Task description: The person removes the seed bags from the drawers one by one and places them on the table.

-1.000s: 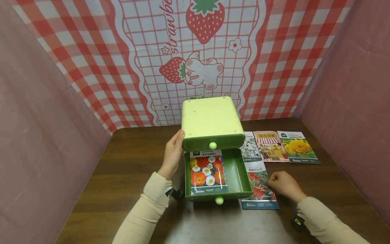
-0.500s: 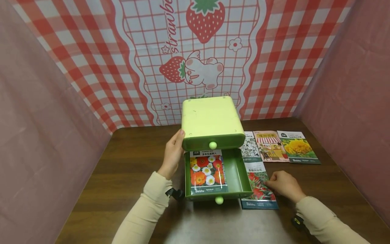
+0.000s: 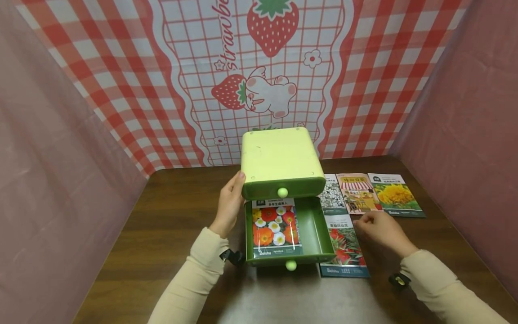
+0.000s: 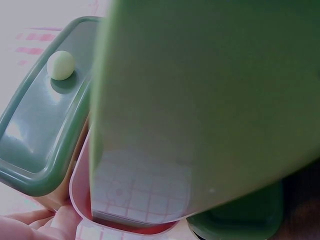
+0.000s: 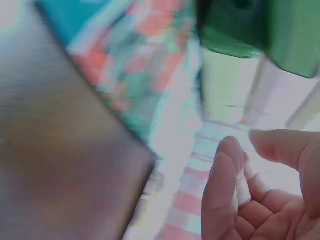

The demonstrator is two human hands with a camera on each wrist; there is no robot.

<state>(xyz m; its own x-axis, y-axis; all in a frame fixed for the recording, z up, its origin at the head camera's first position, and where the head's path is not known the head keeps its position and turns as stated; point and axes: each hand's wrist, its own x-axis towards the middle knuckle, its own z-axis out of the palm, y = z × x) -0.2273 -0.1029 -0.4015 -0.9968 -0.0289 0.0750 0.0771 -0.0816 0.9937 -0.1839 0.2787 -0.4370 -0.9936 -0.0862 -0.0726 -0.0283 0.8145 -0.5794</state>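
A pale green cabinet (image 3: 281, 155) has its upper drawer (image 3: 259, 191) closed and its lower drawer (image 3: 315, 229) pulled out. An orange-and-white flower packet (image 3: 277, 229) lies in the left part of that lower drawer. My left hand (image 3: 227, 204) rests against the cabinet's left side, its fingers partly hidden; the left wrist view shows fingers (image 4: 42, 225) low at the left. My right hand (image 3: 384, 231), fingers loosely bent, holds nothing beside the upper right of a red flower packet (image 3: 344, 252). In the right wrist view, thumb and forefinger stand apart.
Behind the red flower packet lie a white flower packet (image 3: 332, 198), a pink shop-picture packet (image 3: 360, 193) and a yellow flower packet (image 3: 395, 195). Pink cloth (image 3: 465, 157) hangs at both sides, a checked cloth (image 3: 376, 81) behind the wooden table (image 3: 137, 243).
My right hand has left the red flower packet's picture and moved up and slightly right, toward the back row. The left hand, cabinet and packets look unmoved.
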